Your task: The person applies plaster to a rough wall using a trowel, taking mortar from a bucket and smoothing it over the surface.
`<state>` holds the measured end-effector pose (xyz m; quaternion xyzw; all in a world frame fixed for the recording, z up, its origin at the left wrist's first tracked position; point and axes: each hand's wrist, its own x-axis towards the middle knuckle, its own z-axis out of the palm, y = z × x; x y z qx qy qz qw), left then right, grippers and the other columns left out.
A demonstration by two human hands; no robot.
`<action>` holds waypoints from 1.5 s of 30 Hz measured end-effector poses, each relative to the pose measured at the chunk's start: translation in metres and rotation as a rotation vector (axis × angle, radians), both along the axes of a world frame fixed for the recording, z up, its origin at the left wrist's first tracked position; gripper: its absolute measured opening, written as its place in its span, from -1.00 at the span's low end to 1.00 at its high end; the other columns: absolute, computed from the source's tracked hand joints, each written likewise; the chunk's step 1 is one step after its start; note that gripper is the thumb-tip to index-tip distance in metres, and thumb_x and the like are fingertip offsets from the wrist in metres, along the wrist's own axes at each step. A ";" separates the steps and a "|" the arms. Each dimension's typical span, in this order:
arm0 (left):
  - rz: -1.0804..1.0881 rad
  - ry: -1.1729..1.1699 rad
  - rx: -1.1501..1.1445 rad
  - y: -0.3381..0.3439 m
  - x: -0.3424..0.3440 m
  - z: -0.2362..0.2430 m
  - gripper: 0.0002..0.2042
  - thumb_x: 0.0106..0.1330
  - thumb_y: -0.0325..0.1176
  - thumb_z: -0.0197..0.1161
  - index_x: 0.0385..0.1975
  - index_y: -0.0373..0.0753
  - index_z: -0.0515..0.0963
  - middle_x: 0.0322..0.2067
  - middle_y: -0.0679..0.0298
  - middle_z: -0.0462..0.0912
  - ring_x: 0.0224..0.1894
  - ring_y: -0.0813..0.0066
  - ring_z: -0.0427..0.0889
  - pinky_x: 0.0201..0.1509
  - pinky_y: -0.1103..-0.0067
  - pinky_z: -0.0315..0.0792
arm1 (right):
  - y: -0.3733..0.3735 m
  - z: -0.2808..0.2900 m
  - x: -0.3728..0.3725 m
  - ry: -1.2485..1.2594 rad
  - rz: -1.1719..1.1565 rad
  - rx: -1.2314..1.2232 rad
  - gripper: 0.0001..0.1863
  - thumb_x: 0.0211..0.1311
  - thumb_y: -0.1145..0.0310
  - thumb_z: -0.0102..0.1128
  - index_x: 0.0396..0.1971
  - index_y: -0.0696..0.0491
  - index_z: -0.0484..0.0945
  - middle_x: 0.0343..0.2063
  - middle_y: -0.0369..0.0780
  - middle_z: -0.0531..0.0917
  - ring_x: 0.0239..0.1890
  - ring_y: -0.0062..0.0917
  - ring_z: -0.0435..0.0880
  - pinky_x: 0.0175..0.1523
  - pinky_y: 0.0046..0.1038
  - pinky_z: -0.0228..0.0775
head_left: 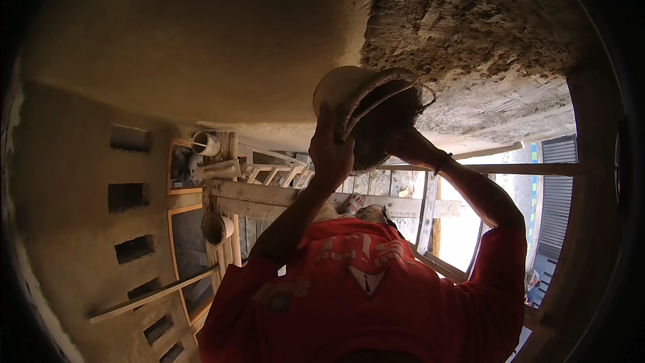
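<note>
A pale bucket (330,87) is tilted in front of me, its dark mouth turned towards my body. My left hand (334,154) is closed on its side near the rim. At the lower right of the mouth is my right hand (411,146), its fingers lost in shadow at the dark contents. Whether it holds anything I cannot make out. The thin bucket handle (431,99) loops out past the rim. Behind the bucket, a smooth coated surface (222,47) meets a rough, dark, lumpy one (463,20).
Wooden scaffold planks (269,195) cross below me, with my feet near them. Another bucket (208,144) and a round container (216,228) stand at the left. Rectangular openings (127,196) line the left wall; a wooden bar (151,294) juts across it. Beams (497,169) frame a bright opening at right.
</note>
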<state>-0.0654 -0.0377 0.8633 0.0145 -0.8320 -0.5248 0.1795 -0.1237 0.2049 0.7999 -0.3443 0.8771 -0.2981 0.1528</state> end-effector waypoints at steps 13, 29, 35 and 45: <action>0.103 -0.144 0.598 -0.022 -0.012 -0.015 -0.40 -0.07 -0.64 0.04 0.14 -0.37 0.40 -0.23 0.17 0.60 -0.26 0.48 0.56 -0.17 0.59 0.45 | -0.003 0.112 0.003 -0.172 -0.214 -0.128 -0.74 0.17 0.29 0.28 -0.24 0.14 0.54 -0.45 -0.12 0.66 -0.36 -0.39 0.69 -0.27 -0.40 0.53; 0.373 -0.354 0.551 -0.101 0.057 -0.111 -0.44 -0.11 -0.59 0.06 0.05 -0.31 0.46 -0.22 0.26 0.59 -0.23 0.50 0.54 -0.08 0.57 0.43 | 0.029 0.343 -0.055 -0.382 -0.016 0.315 -0.77 0.18 0.27 0.24 -0.24 0.08 0.61 -0.49 -0.24 0.66 -0.61 -0.66 0.61 -0.45 -0.55 0.51; 0.418 -0.444 0.587 -0.100 0.066 -0.111 -0.49 -0.07 -0.59 0.07 0.02 -0.32 0.47 -0.22 0.25 0.59 -0.22 0.49 0.53 -0.10 0.58 0.41 | 0.075 0.411 -0.098 0.153 -0.584 -0.051 -0.58 0.23 0.33 0.15 0.09 0.10 0.47 -0.58 -0.35 0.49 -0.64 -0.74 0.43 -0.57 -0.62 0.34; 0.440 -0.364 0.683 -0.105 0.063 -0.109 -0.60 -0.08 -0.55 0.14 -0.13 -0.34 0.52 -0.38 0.32 0.54 -0.37 0.48 0.47 -0.22 0.56 0.40 | 0.059 0.238 -0.071 0.254 -0.023 0.278 -0.65 0.19 0.25 0.26 -0.05 0.03 0.51 -0.27 -0.15 0.67 -0.27 -0.27 0.68 -0.13 -0.25 0.51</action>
